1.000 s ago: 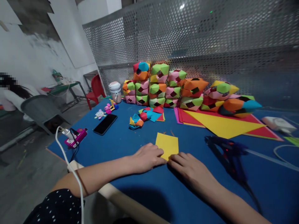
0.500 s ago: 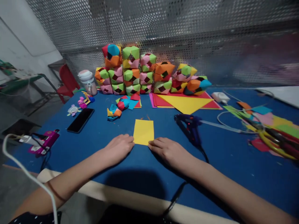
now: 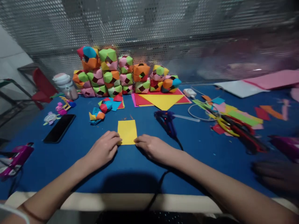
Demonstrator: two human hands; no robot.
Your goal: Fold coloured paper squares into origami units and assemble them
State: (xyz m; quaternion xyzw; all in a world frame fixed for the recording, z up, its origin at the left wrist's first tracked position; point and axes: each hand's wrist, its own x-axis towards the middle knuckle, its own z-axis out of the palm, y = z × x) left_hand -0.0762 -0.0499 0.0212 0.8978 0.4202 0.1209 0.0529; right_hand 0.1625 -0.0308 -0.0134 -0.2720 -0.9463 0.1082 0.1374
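While the left hand (image 3: 105, 147) and the right hand (image 3: 154, 147) each touch a near corner, pinching or pressing I cannot tell, the yellow paper (image 3: 127, 132) lies between and just beyond them on the blue surface (image 3: 201, 146), neither hand nearer.

Perforated metal screen (image 3: 163, 28), red chair (image 3: 44, 85)

Craft workshop, apparently: glue gun (image 3: 168, 117), coloured paper scraps (image 3: 244, 117), stacked folded-paper models (image 3: 112, 78), blue worktable (image 3: 210, 147).
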